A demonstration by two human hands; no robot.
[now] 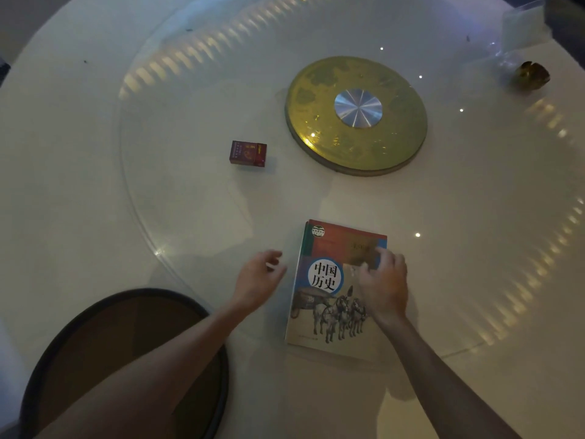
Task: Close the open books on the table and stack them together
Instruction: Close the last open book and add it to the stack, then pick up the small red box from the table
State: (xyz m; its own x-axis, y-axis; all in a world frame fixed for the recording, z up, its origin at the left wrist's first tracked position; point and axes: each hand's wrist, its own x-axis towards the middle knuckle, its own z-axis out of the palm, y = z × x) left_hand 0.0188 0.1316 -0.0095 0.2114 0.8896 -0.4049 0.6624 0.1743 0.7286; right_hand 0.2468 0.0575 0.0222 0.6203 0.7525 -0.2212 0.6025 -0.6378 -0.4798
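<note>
Closed history book [329, 289], horse-cover up, lies flat on white table [95, 185].

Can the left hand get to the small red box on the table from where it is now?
Probably yes. The left hand hovers beside the closed book, empty and loosely curled. The red box lies farther out on the table, with only bare surface between them, though it would need a forward stretch.

The book [329, 299] cover shows grey horses under a red band, green spine edge, and a white circle with black characters. The far disc [316, 99] is gold with a silver hub; the box [248, 153] is dark red on the white bench [79, 185].
</note>
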